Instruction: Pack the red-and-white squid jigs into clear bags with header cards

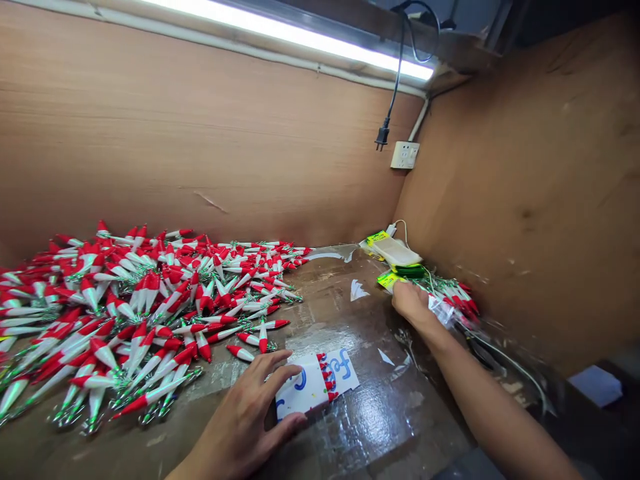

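My left hand (pixel 255 407) rests on the table with its fingers apart, at the left end of a white printed card (pixel 315 387) with blue letters and a red band. My right hand (pixel 411 303) reaches to the back right, touching yellow and green packets (pixel 393 279); its fingertips are hidden, so its hold is unclear. Behind it lies a stack of yellow-topped packets with a pale sheet (pixel 395 251). A large heap of red and white fishing lures (pixel 150 300) with green hooks covers the left of the table.
More red and white lures (pixel 463 300) lie beyond my right wrist. Torn clear plastic (pixel 357 290) is on the brown table (pixel 320 303). A white cable (pixel 520 367) runs along the right side. A black plug (pixel 382 135) hangs beside a wall socket (pixel 405 155).
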Tool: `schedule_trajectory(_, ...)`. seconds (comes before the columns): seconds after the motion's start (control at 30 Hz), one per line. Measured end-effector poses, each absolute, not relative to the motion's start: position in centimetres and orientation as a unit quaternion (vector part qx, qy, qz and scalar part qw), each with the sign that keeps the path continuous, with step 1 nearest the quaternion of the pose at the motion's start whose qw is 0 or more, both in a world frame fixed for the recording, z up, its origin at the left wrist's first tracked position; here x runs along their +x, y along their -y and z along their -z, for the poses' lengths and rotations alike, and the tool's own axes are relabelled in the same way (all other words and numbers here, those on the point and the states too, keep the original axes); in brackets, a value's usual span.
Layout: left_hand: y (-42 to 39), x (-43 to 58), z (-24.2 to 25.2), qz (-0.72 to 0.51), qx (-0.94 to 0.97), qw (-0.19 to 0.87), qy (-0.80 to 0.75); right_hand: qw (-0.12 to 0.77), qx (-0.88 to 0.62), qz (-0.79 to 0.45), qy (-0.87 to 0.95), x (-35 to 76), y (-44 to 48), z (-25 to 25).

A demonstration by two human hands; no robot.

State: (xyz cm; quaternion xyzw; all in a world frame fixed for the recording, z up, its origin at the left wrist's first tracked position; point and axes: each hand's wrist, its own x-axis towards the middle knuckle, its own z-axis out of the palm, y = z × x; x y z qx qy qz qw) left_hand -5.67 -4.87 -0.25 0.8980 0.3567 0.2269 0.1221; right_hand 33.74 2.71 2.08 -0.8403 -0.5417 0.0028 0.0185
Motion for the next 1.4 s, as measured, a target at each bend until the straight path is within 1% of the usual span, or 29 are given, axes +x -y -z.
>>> schedule_trajectory(0.13,5.0,-5.8,-0.3,-0.238,0.895,0.134,-0.352,0.033,-0.859,0.014,0.511,33.4,-2.5,-2.7)
schedule_trajectory(0.23,5.1,-5.8,-0.6,-0.264,0.876,0.185,-0.358,0.052,-0.861,0.022,0.506,33.2,-2.2,-3.3)
schedule_trajectory(0.33,4.8,-5.9,-0.6,-0.296,0.826,0.294,-0.380,0.083,-0.848,0.040,0.522,31.9,-1.5,-4.3)
schedule_trajectory(0.4,4.5,-6.0,-0.5,-0.325,0.758,0.412,-0.387,0.132,-0.805,0.069,0.574,29.8,-0.6,-4.9)
schedule_trajectory(0.43,4.3,-6.0,-0.5,-0.346,0.709,0.484,-0.380,0.169,-0.760,0.084,0.623,28.3,0.0,-5.1)
schedule_trajectory(0.47,4.2,-6.0,-0.7,-0.366,0.649,0.558,-0.365,0.217,-0.684,0.098,0.690,26.7,0.8,-5.2)
schedule_trajectory(0.5,4.1,-6.1,-0.9,-0.385,0.581,0.629,-0.344,0.262,-0.582,0.101,0.763,24.8,1.7,-5.0)
schedule_trajectory(0.53,4.1,-6.2,-1.2,-0.396,0.512,0.690,-0.323,0.280,-0.476,0.091,0.828,23.0,2.7,-4.7)
schedule_trajectory(0.6,4.2,-6.5,-1.7,-0.395,0.401,0.771,-0.297,0.263,-0.301,0.057,0.915,19.5,4.6,-3.6)
schedule_trajectory(0.63,4.3,-6.6,-1.9,-0.387,0.369,0.792,-0.295,0.245,-0.249,0.041,0.936,18.1,5.3,-3.0)
schedule_trajectory(0.7,4.3,-6.8,-2.0,-0.372,0.363,0.794,-0.315,0.240,-0.202,0.024,0.949,16.2,6.4,-1.7)
schedule_trajectory(0.73,4.2,-6.9,-1.8,-0.373,0.385,0.773,-0.338,0.246,-0.196,0.018,0.949,15.7,6.6,-1.2)
schedule_trajectory(0.8,3.9,-7.0,-1.5,-0.397,0.452,0.696,-0.391,0.276,-0.203,0.001,0.940,15.8,6.5,-0.8)
schedule_trajectory(0.83,3.7,-7.0,-1.3,-0.412,0.482,0.654,-0.412,0.300,-0.224,-0.013,0.927,16.2,6.2,-0.9)
schedule_trajectory(0.9,3.3,-7.1,-1.1,-0.427,0.520,0.599,-0.434,0.379,-0.314,-0.061,0.868,17.4,5.3,-1.3)
schedule_trajectory(0.97,3.0,-7.1,-1.1,-0.425,0.537,0.580,-0.442,0.466,-0.423,-0.158,0.761,18.5,4.0,-1.6)
schedule_trajectory(1.03,2.9,-7.1,-1.2,-0.414,0.553,0.570,-0.445,0.502,-0.465,-0.311,0.660,19.3,2.7,-1.4)
schedule_trajectory(1.1,2.9,-7.1,-1.2,-0.399,0.573,0.562,-0.443,0.484,-0.448,-0.454,0.599,19.5,1.8,-0.7)
schedule_trajectory(1.17,2.9,-7.1,-1.1,-0.382,0.594,0.555,-0.440,0.474,-0.428,-0.528,0.560,19.4,1.4,0.1)
schedule_trajectory(1.3,2.5,-7.5,-1.1,-0.365,0.613,0.540,-0.447,0.504,-0.412,-0.582,0.488,19.6,1.6,-0.1)
schedule_trajectory(1.37,2.1,-7.8,-1.3,-0.372,0.608,0.527,-0.463,0.478,-0.409,-0.566,0.533,20.4,1.8,-0.9)
schedule_trajectory(1.4,1.9,-8.1,-1.4,-0.379,0.607,0.517,-0.470,0.446,-0.409,-0.534,0.590,20.8,1.9,-1.4)
